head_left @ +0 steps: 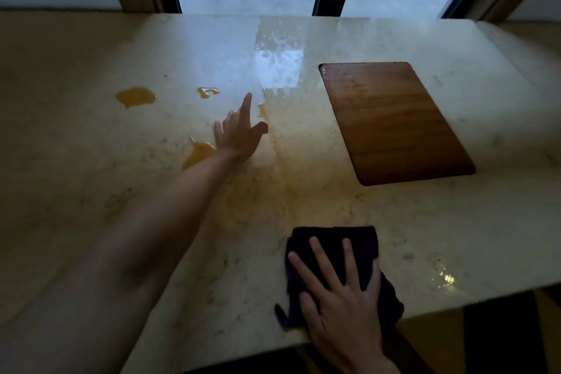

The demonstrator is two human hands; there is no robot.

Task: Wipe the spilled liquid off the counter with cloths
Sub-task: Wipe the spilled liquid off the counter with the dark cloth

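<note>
Three orange puddles lie on the pale stone counter [91,161]: the far left puddle [135,96], a small puddle [208,92] further right, and a near puddle [197,155] right beside the wrist of the left hand [239,133]. That hand is stretched out over the counter, fingers spread and holding nothing; whether the palm touches the stone I cannot tell. To its right a thin wet smear [274,118] runs from the window side toward the near edge. The right hand [337,291] lies flat, fingers spread, pressing a dark cloth [334,240] onto the counter close to the near edge. A wooden board [394,121] sits to the right, apart from the cloth.
</note>
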